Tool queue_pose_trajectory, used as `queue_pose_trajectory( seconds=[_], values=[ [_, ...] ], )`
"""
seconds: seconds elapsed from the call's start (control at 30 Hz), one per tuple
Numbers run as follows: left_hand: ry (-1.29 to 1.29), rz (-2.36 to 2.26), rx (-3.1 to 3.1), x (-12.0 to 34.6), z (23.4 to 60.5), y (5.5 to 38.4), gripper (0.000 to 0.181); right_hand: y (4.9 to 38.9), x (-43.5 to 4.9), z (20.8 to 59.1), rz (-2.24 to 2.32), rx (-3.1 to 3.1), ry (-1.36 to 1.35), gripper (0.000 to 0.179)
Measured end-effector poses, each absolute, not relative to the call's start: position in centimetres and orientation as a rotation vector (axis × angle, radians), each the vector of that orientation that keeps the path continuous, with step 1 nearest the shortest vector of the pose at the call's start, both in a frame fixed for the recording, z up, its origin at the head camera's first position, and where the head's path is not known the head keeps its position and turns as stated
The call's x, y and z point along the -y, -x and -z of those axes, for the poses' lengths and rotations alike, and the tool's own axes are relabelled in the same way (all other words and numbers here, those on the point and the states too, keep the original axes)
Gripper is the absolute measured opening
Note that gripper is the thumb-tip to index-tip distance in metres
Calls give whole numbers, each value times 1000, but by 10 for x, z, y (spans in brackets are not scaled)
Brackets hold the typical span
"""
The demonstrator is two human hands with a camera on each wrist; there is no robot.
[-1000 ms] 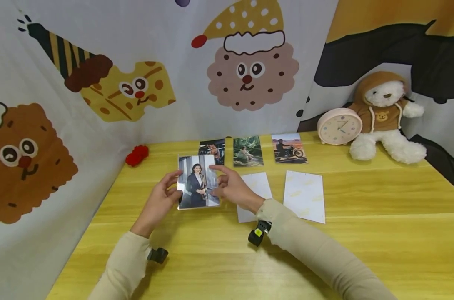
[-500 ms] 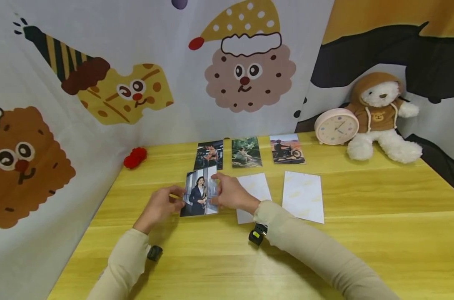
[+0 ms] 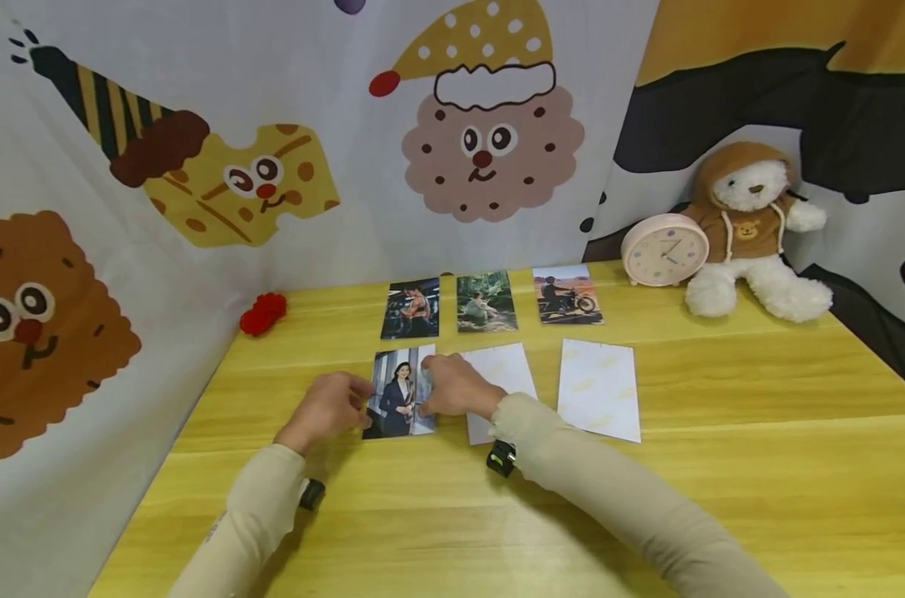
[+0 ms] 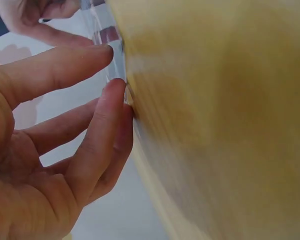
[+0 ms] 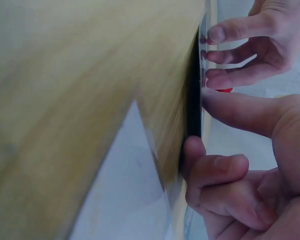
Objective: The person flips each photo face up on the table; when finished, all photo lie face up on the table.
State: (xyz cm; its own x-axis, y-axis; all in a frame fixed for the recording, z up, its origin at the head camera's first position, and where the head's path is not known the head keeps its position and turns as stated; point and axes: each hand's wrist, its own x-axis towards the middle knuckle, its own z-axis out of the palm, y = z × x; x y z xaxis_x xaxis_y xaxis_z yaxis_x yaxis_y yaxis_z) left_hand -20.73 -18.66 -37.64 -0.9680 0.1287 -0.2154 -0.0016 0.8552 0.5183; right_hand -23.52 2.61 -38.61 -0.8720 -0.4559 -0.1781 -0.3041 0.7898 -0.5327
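Below the gym picture (image 3: 411,309), no longer being covered, the suit picture (image 3: 396,397) is being gripped at its sides by the left hand (image 3: 329,410) and right hand (image 3: 458,387). It is being lowered to the worktop (image 3: 423,515), so a front row is likely being made.

My left grip (image 3: 331,411) and right grip (image 3: 458,387) flank a photo (image 3: 397,397). Two cards (image 3: 599,390) lie right of it on the counter (image 3: 423,523), three pictures (image 3: 486,302) in a row behind.

White cartoon-print cloth (image 3: 363,208) behind and left of yellow wood-grain table (image 3: 408,531); soft sheen.
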Motion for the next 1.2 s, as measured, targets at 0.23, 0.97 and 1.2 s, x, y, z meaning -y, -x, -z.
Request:
queue_pose_trajectory(
  seconds=[0.23, 0.97, 1.2],
  values=[
    [-165, -624, -2843, 178, 373, 208, 46, 237, -23, 386, 626, -2698, 571, 77],
    [-351, -847, -2847, 161, 352, 191, 29, 226, -86, 356, 951, -2554, 725, 53],
    [-592, -1029, -2577, 122, 355, 175, 35, 218, -137, 352, 928, -2654, 620, 47]
  ],
)
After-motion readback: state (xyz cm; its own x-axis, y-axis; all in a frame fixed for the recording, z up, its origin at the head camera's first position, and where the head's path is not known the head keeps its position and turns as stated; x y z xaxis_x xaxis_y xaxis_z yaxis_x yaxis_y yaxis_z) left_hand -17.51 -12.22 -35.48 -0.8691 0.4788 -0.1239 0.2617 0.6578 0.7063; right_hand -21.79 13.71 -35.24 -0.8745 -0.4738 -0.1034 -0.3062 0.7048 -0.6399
